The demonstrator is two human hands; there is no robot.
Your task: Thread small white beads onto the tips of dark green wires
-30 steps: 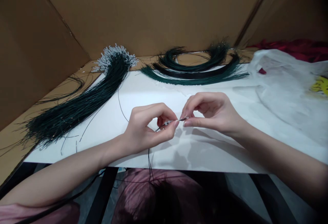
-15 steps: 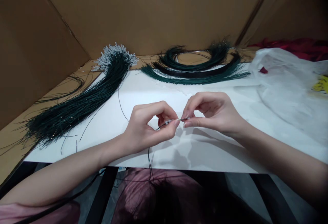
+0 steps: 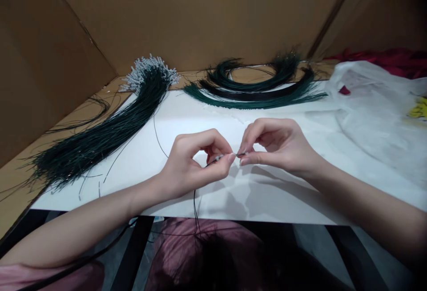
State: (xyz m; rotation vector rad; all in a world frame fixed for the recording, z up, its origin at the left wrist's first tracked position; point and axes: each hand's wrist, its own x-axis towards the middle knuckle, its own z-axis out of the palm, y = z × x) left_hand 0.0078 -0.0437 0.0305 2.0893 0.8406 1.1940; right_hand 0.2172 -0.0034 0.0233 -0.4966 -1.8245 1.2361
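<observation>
Over the middle of the white board (image 3: 283, 206), my left hand (image 3: 203, 157) pinches a thin dark wire (image 3: 195, 206) between thumb and forefinger. Small white beads (image 3: 218, 157) sit on the wire by the fingers, and its tail hangs past the board's front edge. Just to the right, my right hand (image 3: 270, 144) grips the short end of the same wire in a pinch. The two sets of fingertips nearly touch. Behind the left hand lies a thick bundle of dark green wires (image 3: 110, 126) with white beaded tips (image 3: 150, 71).
Curved bundles of dark green wire (image 3: 260, 95) rest at the back. A clear plastic bag (image 3: 373, 117) spreads over the right side, with red material (image 3: 393, 62) behind it and a yellow piece (image 3: 418, 108) near its edge. Cardboard walls (image 3: 200, 15) enclose the back and left.
Both hands keep the same pinch on the wire. The left hand has shifted very slightly right and up; nothing else visibly differs.
</observation>
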